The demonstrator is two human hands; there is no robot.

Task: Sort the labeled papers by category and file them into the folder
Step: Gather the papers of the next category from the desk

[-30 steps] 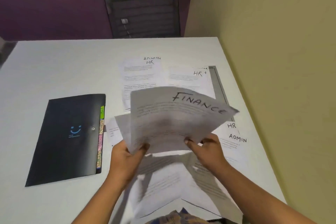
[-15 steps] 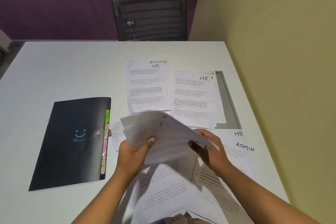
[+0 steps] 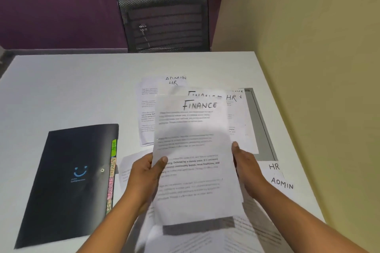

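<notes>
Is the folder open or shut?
Shut: the folder lies flat on the table, cover down, its snap at the edge, tabs sticking out.

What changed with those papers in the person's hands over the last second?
The FINANCE papers, tipped flat and curled half a second ago, are now raised upright and squared, label facing the camera. The left hand and right hand keep gripping their side edges. The black folder and the sheets lying on the table stayed put.

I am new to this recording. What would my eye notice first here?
First, the FINANCE papers held upright in the middle by both hands, left hand and right hand. Next, the closed black folder with coloured tabs, lying left on the white table.
</notes>
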